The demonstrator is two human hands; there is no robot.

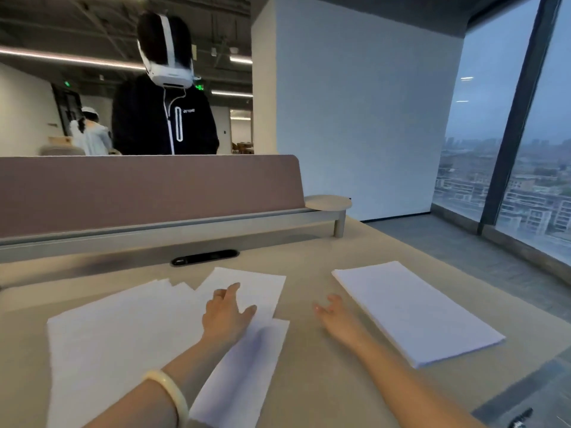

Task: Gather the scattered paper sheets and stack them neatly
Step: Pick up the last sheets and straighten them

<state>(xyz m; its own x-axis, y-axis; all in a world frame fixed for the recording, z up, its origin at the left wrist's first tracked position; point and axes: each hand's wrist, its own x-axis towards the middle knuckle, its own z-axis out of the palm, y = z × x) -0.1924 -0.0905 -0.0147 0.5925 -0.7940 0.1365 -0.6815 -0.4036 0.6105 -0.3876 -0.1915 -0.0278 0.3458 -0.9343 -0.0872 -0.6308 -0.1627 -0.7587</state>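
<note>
Several loose white paper sheets (123,338) lie fanned and overlapping on the left half of the beige desk (312,366). My left hand (227,313) rests flat on the overlapping sheets near their right side, fingers spread over one angled sheet (256,288). Another sheet (244,375) lies slanted below my left wrist. A neat stack of white paper (417,310) sits at the right. My right hand (335,316) hovers open above bare desk just left of that stack, holding nothing.
A mauve divider panel (148,189) with a grey rail runs along the desk's back. A black cable slot (204,257) sits in front of it. A person in a dark jacket stands behind the divider. The desk's right edge drops off toward a floor and window.
</note>
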